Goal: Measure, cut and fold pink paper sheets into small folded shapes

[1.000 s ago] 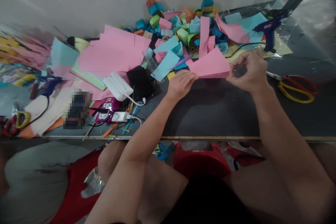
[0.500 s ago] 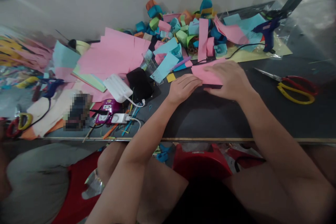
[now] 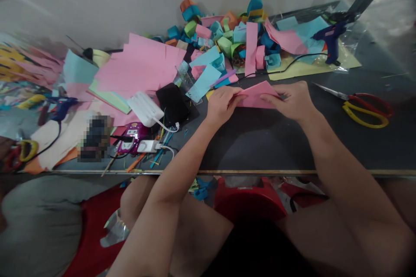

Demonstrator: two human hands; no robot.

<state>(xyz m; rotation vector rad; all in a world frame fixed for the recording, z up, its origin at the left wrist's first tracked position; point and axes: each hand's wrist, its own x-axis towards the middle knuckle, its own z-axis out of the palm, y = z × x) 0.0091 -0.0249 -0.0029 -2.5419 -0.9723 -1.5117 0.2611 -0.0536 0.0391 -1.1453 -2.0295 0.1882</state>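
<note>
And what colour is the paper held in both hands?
The paper is pink; it shows best in the head view, the only one here.

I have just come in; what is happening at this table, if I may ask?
A person's left hand grips the left end of a piece of pink paper, and the right hand grips its right end. A pair of scissors lies to the right. Behind the paper is a heap of small colourful paper pieces, with a blue glue gun to its right.
</note>
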